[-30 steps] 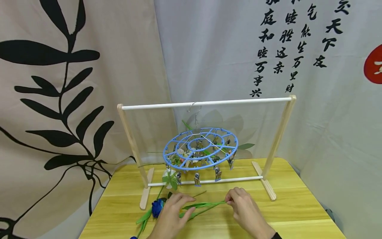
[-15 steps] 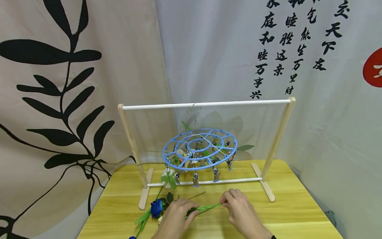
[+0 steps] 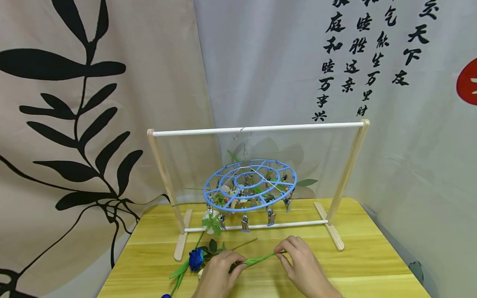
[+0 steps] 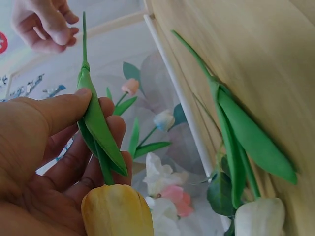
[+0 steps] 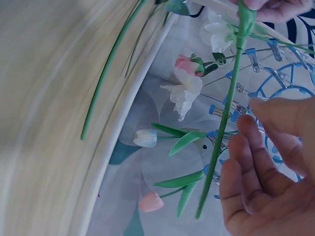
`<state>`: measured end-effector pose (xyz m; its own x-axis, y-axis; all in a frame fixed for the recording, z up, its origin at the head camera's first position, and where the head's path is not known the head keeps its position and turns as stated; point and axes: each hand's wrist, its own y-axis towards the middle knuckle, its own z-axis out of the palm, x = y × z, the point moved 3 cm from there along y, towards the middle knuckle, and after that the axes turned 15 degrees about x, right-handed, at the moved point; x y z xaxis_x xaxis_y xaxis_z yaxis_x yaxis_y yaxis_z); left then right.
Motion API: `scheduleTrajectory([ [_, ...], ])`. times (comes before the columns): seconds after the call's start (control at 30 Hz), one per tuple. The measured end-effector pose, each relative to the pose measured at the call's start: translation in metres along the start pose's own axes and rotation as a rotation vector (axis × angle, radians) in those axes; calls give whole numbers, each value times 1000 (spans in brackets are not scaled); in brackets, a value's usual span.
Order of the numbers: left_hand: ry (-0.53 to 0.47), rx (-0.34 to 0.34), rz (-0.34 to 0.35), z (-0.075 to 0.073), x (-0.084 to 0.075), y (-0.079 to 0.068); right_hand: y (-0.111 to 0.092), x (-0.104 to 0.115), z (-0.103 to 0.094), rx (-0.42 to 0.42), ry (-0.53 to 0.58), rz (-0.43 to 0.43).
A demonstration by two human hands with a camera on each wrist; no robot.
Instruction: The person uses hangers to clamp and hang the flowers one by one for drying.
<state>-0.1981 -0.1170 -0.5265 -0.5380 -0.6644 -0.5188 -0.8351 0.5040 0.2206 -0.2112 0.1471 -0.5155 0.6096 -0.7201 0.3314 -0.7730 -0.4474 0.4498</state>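
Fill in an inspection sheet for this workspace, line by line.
Surface: wood-patterned table, with a rack standing on it.
Job's things: yellow tulip, off the table; blue ring hanger with metal clips, hung from the rack's top bar.
Clutter: blue rose and white tulip on the table, near the left hand.
Hands: left holds the yellow tulip by its leaves; right hand is at its stem's bare end, not closed round it.
Cables: nothing seen.
Surroundings: curtain behind, printed with plants and lettering.
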Motion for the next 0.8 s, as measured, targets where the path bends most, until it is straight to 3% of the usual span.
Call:
scheduleTrajectory([
  [0.2,-108,4,-79,1,10,-4,-5,-5,0,-9,293,140],
  [0.43,-156,-48,-116,6,12,-6,-5,-20,11,142,562,375],
  [0.53,-184,-87,-105,10,11,-6,-5,-24,18,166,670,447],
  [0.67,-202,-117,-66,15,10,-5,-4,-26,23,109,834,505],
  [0.8,-212,-117,-47,18,9,-4,-1,-25,23,21,948,501],
])
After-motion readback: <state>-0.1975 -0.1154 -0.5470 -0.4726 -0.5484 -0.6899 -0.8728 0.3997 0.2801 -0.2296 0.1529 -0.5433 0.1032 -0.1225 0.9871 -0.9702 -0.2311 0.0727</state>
